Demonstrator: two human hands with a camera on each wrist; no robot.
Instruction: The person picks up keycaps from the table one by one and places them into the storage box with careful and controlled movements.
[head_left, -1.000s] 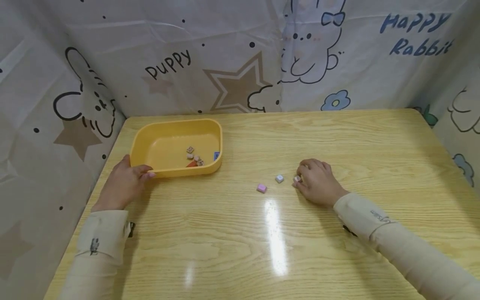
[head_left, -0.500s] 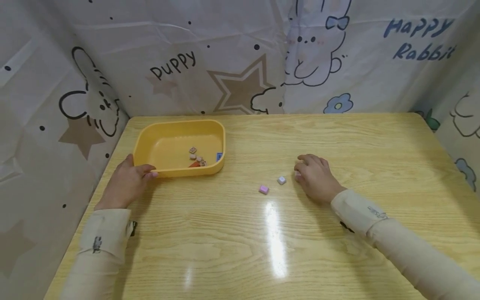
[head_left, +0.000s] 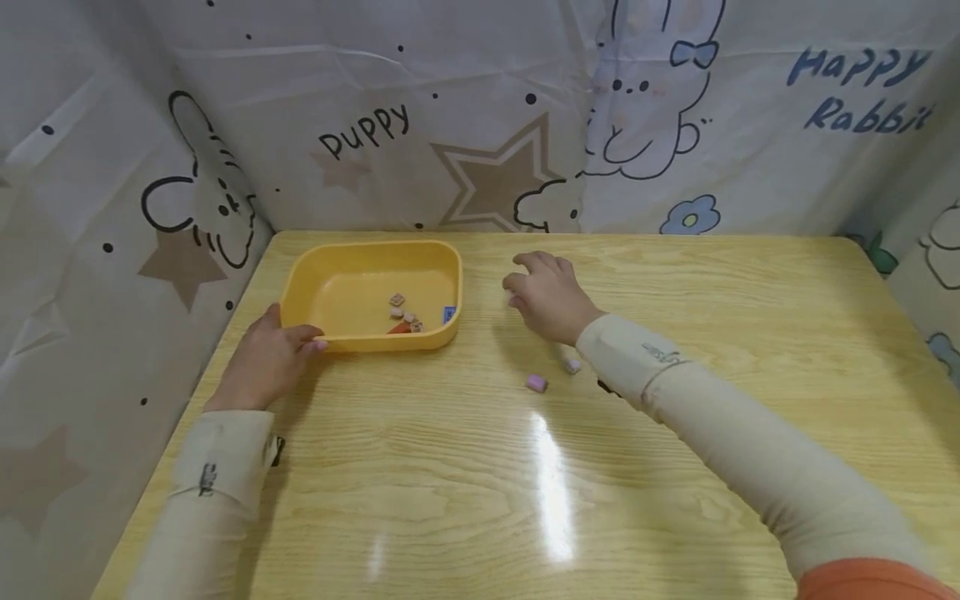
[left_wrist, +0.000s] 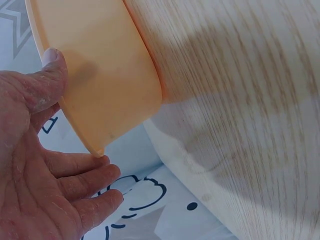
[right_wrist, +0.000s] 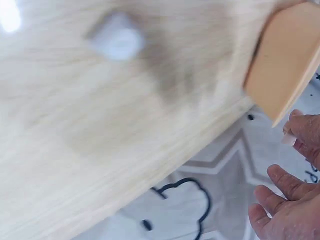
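Observation:
My left hand (head_left: pixel 261 363) grips the yellow plastic tub (head_left: pixel 375 343) at its near left corner; in the left wrist view the thumb presses the tub's wall (left_wrist: pixel 117 85). Above the table, right of the tub, my right hand (head_left: pixel 553 298) is raised. Between its thumb and finger it pinches a small pale pinkish block (right_wrist: pixel 288 140), mostly covered by the fingers. On the table below lie a pink block (head_left: pixel 536 383) and a whitish block (head_left: pixel 573 366), the latter blurred in the right wrist view.
Inside the tub are several small beige pieces (head_left: pixel 397 313), an orange-red piece (head_left: pixel 400 329) and a blue piece (head_left: pixel 449 314). A printed cloth (head_left: pixel 480 92) hangs behind the wooden table (head_left: pixel 420 483) and along its sides.
The right hand has lifted from the table with the small block and moved left toward the tub. The left hand keeps its grip on the tub. The head view has shifted slightly.

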